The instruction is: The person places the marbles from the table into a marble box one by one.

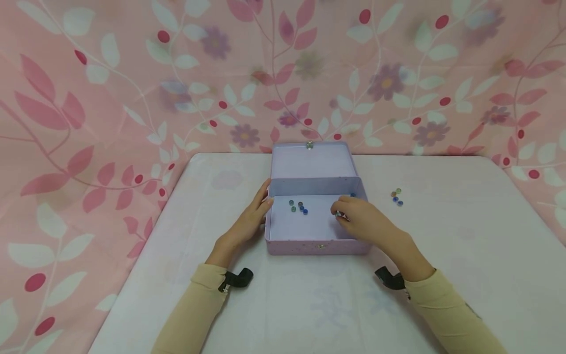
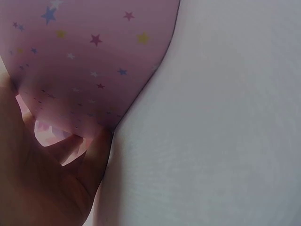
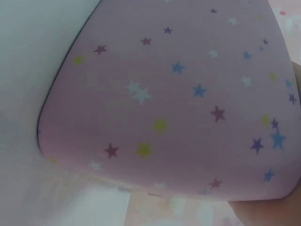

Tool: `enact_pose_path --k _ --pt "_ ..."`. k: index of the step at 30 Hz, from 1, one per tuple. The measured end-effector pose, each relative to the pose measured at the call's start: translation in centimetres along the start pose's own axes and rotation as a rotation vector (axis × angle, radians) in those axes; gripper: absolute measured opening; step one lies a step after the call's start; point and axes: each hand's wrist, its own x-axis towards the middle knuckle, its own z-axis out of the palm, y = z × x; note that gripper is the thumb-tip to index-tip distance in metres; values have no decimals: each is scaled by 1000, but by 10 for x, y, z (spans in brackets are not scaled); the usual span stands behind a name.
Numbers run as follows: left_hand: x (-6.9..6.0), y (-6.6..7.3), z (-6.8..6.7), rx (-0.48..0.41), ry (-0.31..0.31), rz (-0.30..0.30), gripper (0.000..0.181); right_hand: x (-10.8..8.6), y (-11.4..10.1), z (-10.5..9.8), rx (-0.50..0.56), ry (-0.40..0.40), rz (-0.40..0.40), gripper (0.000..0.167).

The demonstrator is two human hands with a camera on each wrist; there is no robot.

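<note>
in the head view, a lilac box (image 1: 318, 248) stands on the table (image 1: 292, 314) with its lid (image 1: 313, 162) raised at the far side. a loose group of glass marbles (image 1: 305, 212) lies on the left part of its floor, and one blue marble (image 1: 353, 195) sits near the far right corner; a small cluster of green, amber and blue marbles (image 1: 395, 199) rests on the table, to the right of the box. the right hand (image 1: 364, 219) is inside, thumb and fingers drawn narrow in a pinch on a small pale-green marble (image 1: 338, 214). such beads look hard, light and slick, likely to roll or skid if squeezed off-centre, so fingertips should meet across the middle. the left hand (image 1: 249, 216) lies against the box's left wall, fingers spread rather than curled. in the left wrist view, fingertips touch the star-printed side; it looks like thin, stiff tin, best steadied near a corner. in the right wrist view the outer wall hides the fingertips, so i cannot tell the grip there.
</note>
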Motion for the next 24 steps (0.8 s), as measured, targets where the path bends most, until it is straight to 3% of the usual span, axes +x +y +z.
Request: enact_pose_path --k 5,16,24 --pt "12 -23 3 2 48 19 58 1 -4 -1 -41 -61 36 12" --pt "10 -23 4 33 52 28 60 5 -7 2 -133 -112 50 11" --pt "10 -21 4 22 50 25 61 6 -5 2 -121 -108 70 13"
